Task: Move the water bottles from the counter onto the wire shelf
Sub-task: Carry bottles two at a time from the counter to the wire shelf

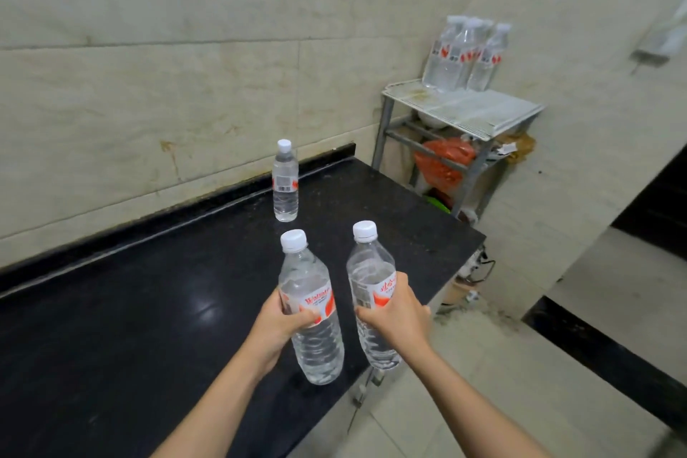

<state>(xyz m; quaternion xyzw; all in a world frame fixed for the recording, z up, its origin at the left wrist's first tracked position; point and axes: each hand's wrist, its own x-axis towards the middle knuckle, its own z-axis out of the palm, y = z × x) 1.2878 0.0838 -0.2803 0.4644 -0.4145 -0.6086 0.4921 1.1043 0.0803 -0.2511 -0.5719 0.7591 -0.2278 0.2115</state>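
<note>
Pale tiled walls (186,48) with brownish stains meet in a corner at the upper right, and a light tiled floor (483,364) runs along the right side. A long black polished table (148,327) stands against the left wall, glossy enough to catch a reflection. At its far end, in the corner, stands the wire shelf (464,110), a grey metal frame with a white wire top. Below that top sit a white bowl (433,120) and an orange plastic bag (444,160). On the back of the top stands a tight cluster of clear water bottles (464,54) with red-and-white labels and white caps; how many, the blur hides. One single bottle (285,182) stands upright on the table near the wall, apart from everything else, filled with clear water. The left hand (277,323) is wrapped around the label of the left bottle (312,309), held above the table and leaning slightly. Just beside it, the right hand (399,312) grips the right bottle (373,294) the same way, over the table's front edge. Both hold water and are capped white.
</note>
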